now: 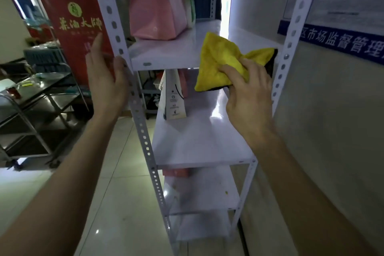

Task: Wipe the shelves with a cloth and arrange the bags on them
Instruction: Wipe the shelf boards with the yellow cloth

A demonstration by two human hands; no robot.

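Head view: you face a white shelf unit (145, 145) that stands against the wall (332, 110) on your right.
Left hand: your left hand (106, 81) is spread, fingers straight, with the thumb resting against the front left post (116, 33). It has hold of nothing else.
Right hand: your right hand (247, 91) is curled round the bunched yellow cloth (220, 62), pinching it in a wad.
Cloth: it hangs at the front right of the upper shelf (166, 52), across the front edge. Whether it touches the surface cannot be told.
Bags: a pink bag (155, 6) stands at the back left of the upper shelf. A white paper bag (173, 97) stands on the middle shelf (197, 141) below.
Step in hand: probably wiping the bare right part of the upper shelf.
Grip: open the wad out flat under your palm, because a bunched cloth only cleans a narrow stripe.
Stroke: start at the back by the wall and draw towards the front edge in overlapping passes, so dirt comes off the lip.
Support: press your left hand on the post as you wipe. The light frame looks likely to rock.
Watch for: the pink bag looks soft and tall, so stop short of it or lift it aside before wiping beneath.
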